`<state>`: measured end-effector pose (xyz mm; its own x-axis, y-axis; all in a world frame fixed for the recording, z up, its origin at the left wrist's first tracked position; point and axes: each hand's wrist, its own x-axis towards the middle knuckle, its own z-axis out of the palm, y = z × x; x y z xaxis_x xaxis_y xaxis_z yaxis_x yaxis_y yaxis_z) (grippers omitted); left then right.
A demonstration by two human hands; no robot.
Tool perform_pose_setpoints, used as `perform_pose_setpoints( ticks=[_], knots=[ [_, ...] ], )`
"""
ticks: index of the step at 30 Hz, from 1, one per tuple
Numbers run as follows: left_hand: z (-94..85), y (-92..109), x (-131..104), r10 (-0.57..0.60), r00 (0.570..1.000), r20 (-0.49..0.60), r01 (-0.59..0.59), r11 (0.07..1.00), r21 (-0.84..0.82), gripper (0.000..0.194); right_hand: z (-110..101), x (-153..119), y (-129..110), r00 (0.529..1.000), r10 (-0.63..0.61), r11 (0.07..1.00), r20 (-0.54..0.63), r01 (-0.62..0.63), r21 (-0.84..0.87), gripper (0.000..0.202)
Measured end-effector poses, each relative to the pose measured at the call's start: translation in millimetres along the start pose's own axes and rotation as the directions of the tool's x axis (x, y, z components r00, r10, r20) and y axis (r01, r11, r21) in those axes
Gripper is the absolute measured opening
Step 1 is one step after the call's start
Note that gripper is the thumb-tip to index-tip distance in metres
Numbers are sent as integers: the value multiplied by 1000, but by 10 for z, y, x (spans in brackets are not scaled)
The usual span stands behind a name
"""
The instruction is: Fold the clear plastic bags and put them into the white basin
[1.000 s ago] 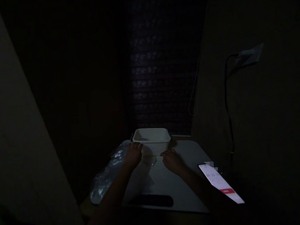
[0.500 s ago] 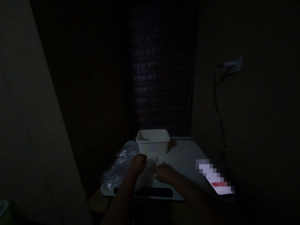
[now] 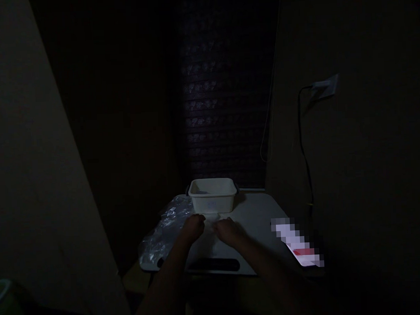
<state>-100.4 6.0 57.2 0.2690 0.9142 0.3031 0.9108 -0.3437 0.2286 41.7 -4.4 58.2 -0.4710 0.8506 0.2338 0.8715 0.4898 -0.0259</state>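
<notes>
My left hand (image 3: 194, 227) is closed over the middle of the small white table (image 3: 254, 216), its fingers pinched together. To its right, my right hand (image 3: 227, 231) is closed as well. A thin, see-through plastic bag (image 3: 211, 218) spans the gap between them, gripped at both sides; dim light blurs its outline. Just beyond the hands stands a white plastic basin (image 3: 214, 204) with dark side handles and something bluish inside. Crumpled clear plastic (image 3: 164, 231) covers the table's left part, beside my left forearm.
A lit phone (image 3: 297, 244) lies at the table's right edge. A dark slot (image 3: 214, 265) runs along the near edge. On the right wall, a cable hangs from a socket (image 3: 325, 87). A green tub (image 3: 5, 301) stands low at left. Blinds cover the back.
My right hand has moved slightly up and toward my left hand, and the plastic between them looks less spread out. The whole view has shifted a little.
</notes>
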Motion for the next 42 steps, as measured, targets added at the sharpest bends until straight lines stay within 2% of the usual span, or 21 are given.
perform_pose_setpoints(
  ticks=[3, 8, 10, 12, 15, 19, 21, 24, 27, 29, 32, 34, 37, 42],
  knots=[
    [47, 93, 6, 42, 998, -38, -46, 994, -104, 34, 0, 83, 214, 995, 80, 963, -59, -62, 263, 21],
    [161, 294, 84, 61, 991, -118, -86, 970, -226, 50, -27, 154, 432, 965, 172, 755, -196, -2, 656, 17],
    [188, 354, 135, 49, 989, -141, -80, 970, -228, 43, -49, 154, 471, 958, 207, 671, -199, 8, 741, 14],
    [194, 399, 188, 29, 986, -162, -64, 975, -215, 30, -74, 144, 510, 949, 244, 606, -202, 14, 796, 13],
    [190, 452, 256, -27, 981, -191, -12, 980, -198, 19, -110, 111, 592, 930, 301, 550, -213, 13, 835, 13],
    [238, 545, 304, -36, 985, -167, -3, 974, -225, 21, -174, 32, 728, 922, 328, 528, -204, 0, 849, 12],
    [286, 606, 299, 19, 993, -112, -44, 974, -221, 29, -207, -14, 800, 920, 325, 522, -218, 18, 853, 11],
    [352, 687, 251, 113, 993, 32, -108, 986, -128, 45, -228, -88, 917, 905, 345, 521, -249, 36, 853, 10],
    [381, 728, 192, 96, 986, 139, -99, 995, 17, 49, -211, -169, 1042, 895, 375, 521, -241, 12, 854, 10],
    [379, 735, 179, 69, 986, 152, -78, 995, 59, 44, -196, -227, 1123, 894, 403, 502, -194, -39, 864, 10],
    [346, 726, 219, 51, 991, 125, -58, 997, 49, 33, -184, -307, 1238, 884, 454, 462, -112, -126, 878, 12],
    [308, 714, 271, 31, 996, 87, -34, 999, 35, 30, -177, -349, 1314, 871, 481, 459, -100, -153, 875, 15],
    [241, 697, 344, -2, 1000, 15, 2, 1000, 2, 29, -153, -386, 1421, 856, 504, 498, -117, -177, 849, 18],
    [170, 677, 419, -76, 987, -144, 44, 976, -213, 23, -122, -376, 1497, 845, 506, 587, -174, -189, 787, 23]
  ],
)
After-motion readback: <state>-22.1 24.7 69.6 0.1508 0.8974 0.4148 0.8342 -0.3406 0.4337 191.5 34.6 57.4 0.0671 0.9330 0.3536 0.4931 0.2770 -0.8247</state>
